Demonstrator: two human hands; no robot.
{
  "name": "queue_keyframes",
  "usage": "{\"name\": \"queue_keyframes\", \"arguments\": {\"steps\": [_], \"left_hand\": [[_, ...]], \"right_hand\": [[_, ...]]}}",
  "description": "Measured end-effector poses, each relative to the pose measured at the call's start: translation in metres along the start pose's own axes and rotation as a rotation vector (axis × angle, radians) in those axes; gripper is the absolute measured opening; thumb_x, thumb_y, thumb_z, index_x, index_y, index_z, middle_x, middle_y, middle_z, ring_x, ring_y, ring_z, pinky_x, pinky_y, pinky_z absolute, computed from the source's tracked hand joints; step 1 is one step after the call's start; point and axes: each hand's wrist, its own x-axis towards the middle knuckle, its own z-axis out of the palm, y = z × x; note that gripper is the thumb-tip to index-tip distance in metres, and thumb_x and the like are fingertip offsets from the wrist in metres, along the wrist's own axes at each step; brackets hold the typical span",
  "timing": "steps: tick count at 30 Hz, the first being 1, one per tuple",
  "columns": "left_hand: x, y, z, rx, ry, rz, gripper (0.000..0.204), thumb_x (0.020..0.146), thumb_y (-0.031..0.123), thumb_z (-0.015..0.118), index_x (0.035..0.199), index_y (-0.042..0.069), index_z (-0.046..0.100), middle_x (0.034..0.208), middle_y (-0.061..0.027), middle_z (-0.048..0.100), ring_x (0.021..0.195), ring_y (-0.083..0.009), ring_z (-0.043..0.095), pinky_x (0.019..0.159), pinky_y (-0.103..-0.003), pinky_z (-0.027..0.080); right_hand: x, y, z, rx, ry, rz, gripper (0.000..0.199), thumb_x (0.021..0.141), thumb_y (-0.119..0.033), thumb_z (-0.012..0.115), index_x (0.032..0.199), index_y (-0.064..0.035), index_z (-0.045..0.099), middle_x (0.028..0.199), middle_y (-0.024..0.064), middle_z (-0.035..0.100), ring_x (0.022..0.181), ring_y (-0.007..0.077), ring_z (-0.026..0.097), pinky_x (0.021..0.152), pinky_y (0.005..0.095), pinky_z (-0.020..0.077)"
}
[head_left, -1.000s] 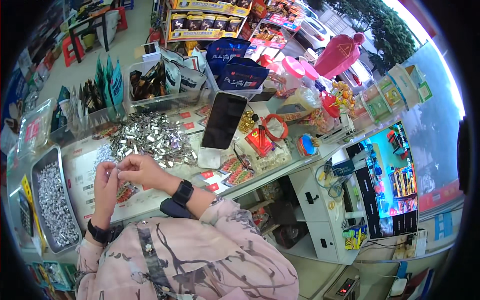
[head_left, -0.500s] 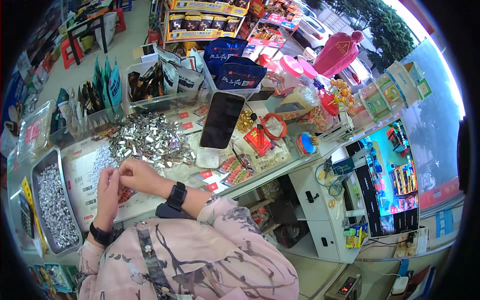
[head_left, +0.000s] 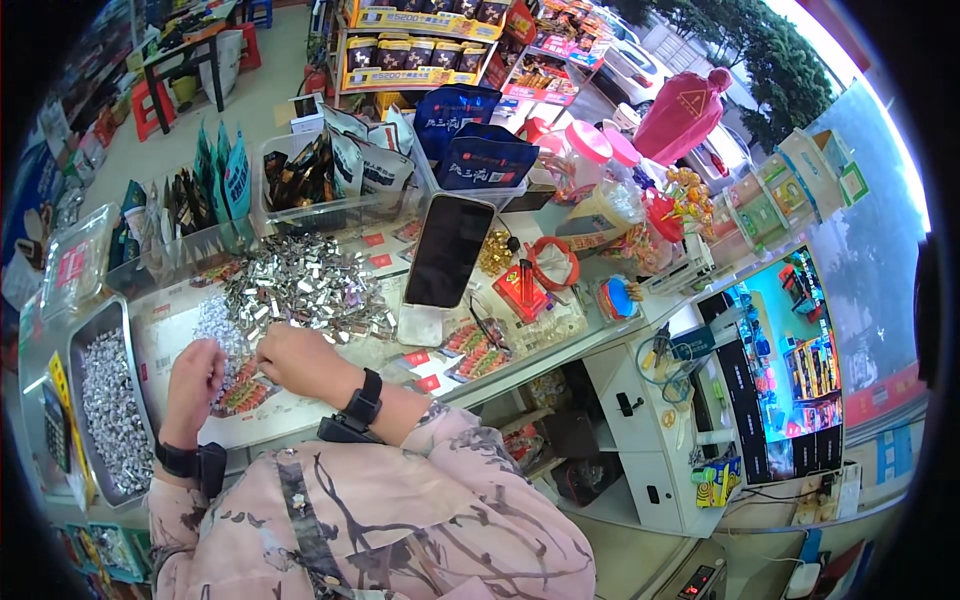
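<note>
My left hand [head_left: 197, 378] is curled, fingertips close together, above the glass-topped counter. It is beside a small heap of white pieces [head_left: 214, 318]. A short gap to the right, my right hand [head_left: 300, 362] is closed with its knuckles up, at the near edge of a large pile of shiny silver metal pieces [head_left: 315, 285]. Whatever either hand pinches is hidden or too small to make out. To the left of my left hand stands a metal tray [head_left: 148, 420] filled with small silver-and-white pieces.
A phone [head_left: 447, 250] leans upright on a white stand [head_left: 420, 326] right of the pile. Clear plastic bins [head_left: 340, 212] with pouches line the far side. A red box [head_left: 521, 292], candy jars [head_left: 586, 150] and a monitor [head_left: 785, 360] stand to the right.
My hands, together half a second ago, have moved apart: the left lower and leftward, the right slightly rightward. The whole view has shifted a little.
</note>
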Motion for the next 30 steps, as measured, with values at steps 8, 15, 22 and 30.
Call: {"name": "queue_keyframes", "arguments": {"steps": [8, 15, 22, 30], "left_hand": [[-0.008, -0.005, 0.03, 1.357, -0.005, 0.506, 0.012, 0.085, 0.016, 0.052, 0.086, 0.004, 0.051, 0.07, -0.0143, 0.059, 0.063, -0.0329, 0.059, 0.058, -0.041, 0.045], [-0.007, -0.003, 0.02, 1.482, -0.047, 0.481, 0.014, 0.082, 0.02, 0.055, 0.086, 0.007, 0.053, 0.069, -0.017, 0.059, 0.065, -0.0364, 0.059, 0.057, -0.044, 0.046], [0.005, -0.006, 0.023, 1.545, -0.018, 0.447, 0.024, 0.081, 0.027, 0.056, 0.083, 0.004, 0.052, 0.063, -0.016, 0.058, 0.06, -0.0359, 0.059, 0.054, -0.047, 0.045], [-0.001, -0.004, 0.011, 1.117, 0.0, 0.541, 0.018, 0.084, 0.021, 0.055, 0.09, 0.005, 0.051, 0.069, -0.0134, 0.059, 0.056, -0.0243, 0.057, 0.048, -0.037, 0.043]], "right_hand": [[-0.004, 0.001, -0.009, 0.086, -0.025, -0.01, 0.01, 0.074, -0.016, 0.059, 0.075, -0.0068, 0.063, 0.079, 0.0125, 0.056, 0.078, 0.0308, 0.057, 0.069, 0.04, 0.0469], [0.003, 0.01, 0.005, 0.061, -0.055, 0.026, 0.014, 0.075, -0.016, 0.057, 0.08, -0.0044, 0.062, 0.076, 0.0149, 0.059, 0.073, 0.0323, 0.059, 0.065, 0.0406, 0.0469], [0.004, 0.002, -0.013, -0.062, -0.129, 0.022, 0.016, 0.076, -0.015, 0.058, 0.087, -0.0064, 0.066, 0.082, 0.0132, 0.063, 0.075, 0.0314, 0.06, 0.067, 0.037, 0.0483], [0.006, 0.004, -0.006, 0.164, -0.088, 0.21, 0.015, 0.079, -0.014, 0.061, 0.09, -0.003, 0.063, 0.077, 0.0099, 0.064, 0.065, 0.0176, 0.061, 0.061, 0.0273, 0.0481]]}}
